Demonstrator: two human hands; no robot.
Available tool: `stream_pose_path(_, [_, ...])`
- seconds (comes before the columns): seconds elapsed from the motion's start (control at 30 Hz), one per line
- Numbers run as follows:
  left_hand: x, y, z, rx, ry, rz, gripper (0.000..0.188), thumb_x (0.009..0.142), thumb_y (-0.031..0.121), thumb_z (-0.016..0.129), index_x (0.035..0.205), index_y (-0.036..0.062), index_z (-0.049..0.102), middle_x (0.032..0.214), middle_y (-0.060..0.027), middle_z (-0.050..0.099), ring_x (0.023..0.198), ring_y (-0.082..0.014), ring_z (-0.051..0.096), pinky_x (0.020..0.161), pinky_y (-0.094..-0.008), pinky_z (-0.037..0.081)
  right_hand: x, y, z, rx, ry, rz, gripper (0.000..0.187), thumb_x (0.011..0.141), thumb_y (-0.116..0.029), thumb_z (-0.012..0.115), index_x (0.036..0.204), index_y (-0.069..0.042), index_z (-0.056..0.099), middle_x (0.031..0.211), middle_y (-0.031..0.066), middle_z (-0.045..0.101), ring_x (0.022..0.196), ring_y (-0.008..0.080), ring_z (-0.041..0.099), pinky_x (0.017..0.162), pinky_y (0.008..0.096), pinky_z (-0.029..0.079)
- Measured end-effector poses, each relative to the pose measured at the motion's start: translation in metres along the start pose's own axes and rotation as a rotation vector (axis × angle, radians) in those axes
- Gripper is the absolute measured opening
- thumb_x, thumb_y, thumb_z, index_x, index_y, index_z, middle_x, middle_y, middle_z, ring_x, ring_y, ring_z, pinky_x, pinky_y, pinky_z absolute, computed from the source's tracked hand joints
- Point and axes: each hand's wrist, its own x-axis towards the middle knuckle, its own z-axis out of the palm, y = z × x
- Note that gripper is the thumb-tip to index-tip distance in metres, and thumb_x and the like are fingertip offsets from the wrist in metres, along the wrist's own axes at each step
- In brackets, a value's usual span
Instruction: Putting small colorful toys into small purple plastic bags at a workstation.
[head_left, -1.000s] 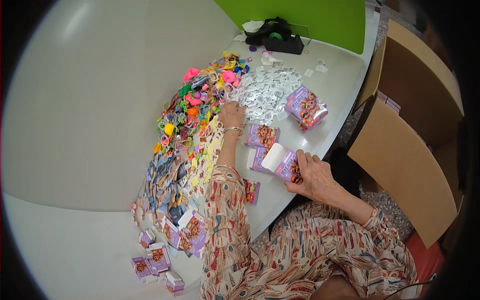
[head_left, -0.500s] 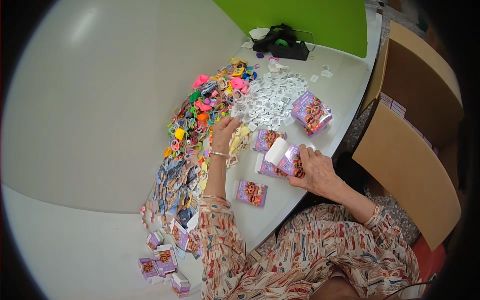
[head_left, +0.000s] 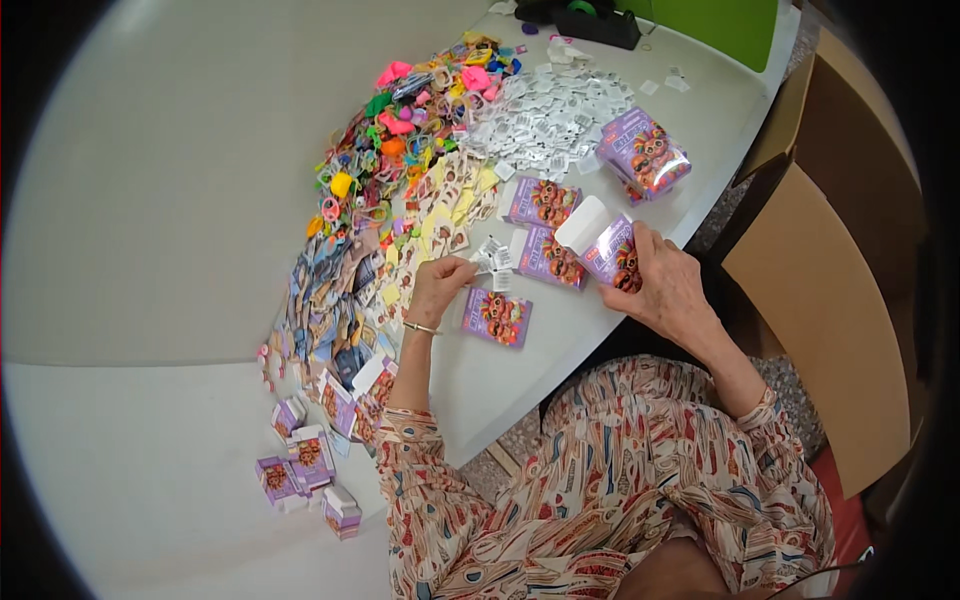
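My left hand (head_left: 441, 290) is closed in a pinch at the edge of some small white printed packets (head_left: 492, 257), just above a purple picture box (head_left: 497, 317) lying on the table. In my right hand (head_left: 662, 280) is another purple box (head_left: 612, 252), tilted, its white end flap standing open toward the left. Two more purple boxes lie between the hands, an upper box (head_left: 541, 201) and a lower box (head_left: 550, 257) partly behind the held one. How many white packets my left fingers grip is too small to tell.
Beyond my hands lie a heap of white packets (head_left: 550, 118), colourful small toys (head_left: 395, 125), yellowish cards (head_left: 445, 205) and bluish packets (head_left: 330, 290). Stacked purple boxes (head_left: 645, 155) stand far right; more boxes (head_left: 312, 455) lie near left. A cardboard carton (head_left: 820, 320) and tape dispenser (head_left: 597, 24) are around.
My left hand has come back from the white heap toward me, with white packets now at its fingertips. My right hand still holds the open box. The whole view has shifted.
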Motion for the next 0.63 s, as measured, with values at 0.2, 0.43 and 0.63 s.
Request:
stream_pose_path(0.2, [-0.016, -0.009, -0.003, -0.191, 0.103, 0.074, 0.014, 0.087, 0.015, 0.067, 0.090, 0.0009, 0.068, 0.079, -0.0007, 0.066, 0.073, -0.0073, 0.059, 0.072, -0.0218, 0.046, -0.001, -0.010, 0.006, -0.006, -0.032, -0.048, 0.070, 0.067, -0.036, 0.074, 0.113, 0.007, 0.042, 0.084, 0.0214, 0.059, 0.076, 0.0365, 0.063, 0.064, 0.0419, 0.052])
stream_pose_path(0.43, [-0.033, 0.015, -0.001, -0.382, 0.080, 0.140, 0.011, 0.087, 0.009, 0.066, 0.093, 0.0001, 0.066, 0.083, 0.0004, 0.065, 0.079, -0.0071, 0.060, 0.076, -0.0210, 0.048, 0.000, -0.019, 0.008, -0.002, -0.126, -0.033, 0.076, 0.066, -0.036, 0.075, 0.118, 0.009, 0.041, 0.086, 0.0220, 0.059, 0.080, 0.0365, 0.062, 0.067, 0.0418, 0.051])
stream_pose_path(0.63, [-0.046, 0.034, -0.005, -0.374, 0.005, 0.158, 0.014, 0.085, 0.013, 0.068, 0.093, 0.0014, 0.068, 0.087, -0.0031, 0.068, 0.083, -0.0121, 0.063, 0.085, -0.0268, 0.047, 0.018, -0.023, -0.011, 0.357, -0.180, -0.040, 0.074, 0.070, -0.036, 0.074, 0.125, 0.001, 0.040, 0.093, 0.0228, 0.059, 0.087, 0.0357, 0.062, 0.079, 0.0425, 0.050])
